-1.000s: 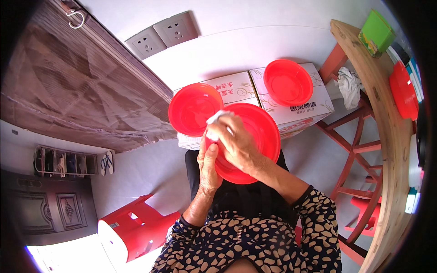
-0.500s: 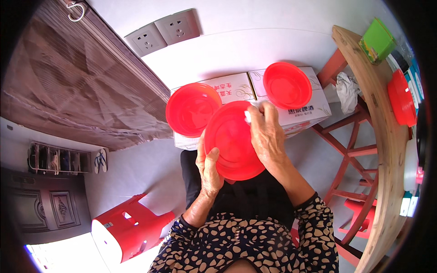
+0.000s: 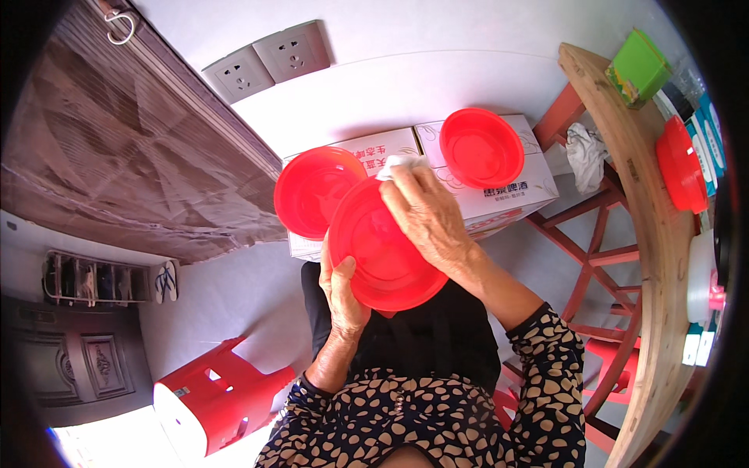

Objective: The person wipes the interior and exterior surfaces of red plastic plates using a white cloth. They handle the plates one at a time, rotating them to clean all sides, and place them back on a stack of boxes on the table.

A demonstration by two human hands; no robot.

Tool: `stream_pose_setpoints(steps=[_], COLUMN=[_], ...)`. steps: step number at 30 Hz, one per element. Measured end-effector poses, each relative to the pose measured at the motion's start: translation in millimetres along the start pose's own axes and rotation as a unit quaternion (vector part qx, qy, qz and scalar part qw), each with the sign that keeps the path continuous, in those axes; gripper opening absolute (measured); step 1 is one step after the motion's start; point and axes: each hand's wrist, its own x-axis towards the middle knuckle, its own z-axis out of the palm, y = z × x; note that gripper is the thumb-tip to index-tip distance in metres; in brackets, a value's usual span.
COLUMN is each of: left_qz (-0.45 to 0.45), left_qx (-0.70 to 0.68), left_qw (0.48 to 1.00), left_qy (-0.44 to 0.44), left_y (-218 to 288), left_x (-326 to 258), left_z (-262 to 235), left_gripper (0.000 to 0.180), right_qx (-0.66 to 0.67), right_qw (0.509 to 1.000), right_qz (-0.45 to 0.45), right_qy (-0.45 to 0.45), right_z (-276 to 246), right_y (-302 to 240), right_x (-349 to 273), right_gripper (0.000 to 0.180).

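A round red plastic basin (image 3: 382,253) is held tilted over my lap. My left hand (image 3: 343,295) grips its left edge, thumb over the rim and the other fingers behind it. At the far rim, my right hand (image 3: 425,214) presses a crumpled white cloth (image 3: 399,165) with bent fingers. Two more red basins rest on cardboard boxes in front of me: the left basin (image 3: 316,195) is partly covered by the held one, and the right basin (image 3: 482,148) stands beyond my right hand.
White printed cardboard boxes (image 3: 538,168) stand against the wall. To the right is a wooden table (image 3: 651,257) with a red container (image 3: 680,165) and a green box (image 3: 640,66). A red stool (image 3: 207,398) lies tipped at left. A white cloth (image 3: 585,156) hangs beside the table's frame.
My right hand and the cloth have moved left along the far rim of the held basin, and more of the cloth shows. The whole view has shifted slightly.
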Motion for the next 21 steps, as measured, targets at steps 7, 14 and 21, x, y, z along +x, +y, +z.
stream_pose_setpoints(steps=[7,14,21], left_qz=[0.007,-0.024,-0.033], left_qx=[-0.035,-0.035,-0.046], left_qw=[0.999,0.999,0.998], left_qy=[0.002,-0.023,-0.017], left_y=[-5.5,-11.7,-10.0], left_x=[-1.2,-5.7,-7.0], left_z=[-3.1,-4.2,-6.5], left_gripper=[0.058,0.054,0.051], right_qx=[0.007,-0.063,0.17], right_qw=[0.997,0.991,0.984], right_qz=[0.008,0.007,0.056], right_qy=[-0.079,-0.118,-0.024], right_z=[-27.5,-34.5,5.8], right_y=[4.6,-5.8,-29.8], right_x=[-44.2,-53.2,-20.1], right_gripper=[0.015,0.014,0.025])
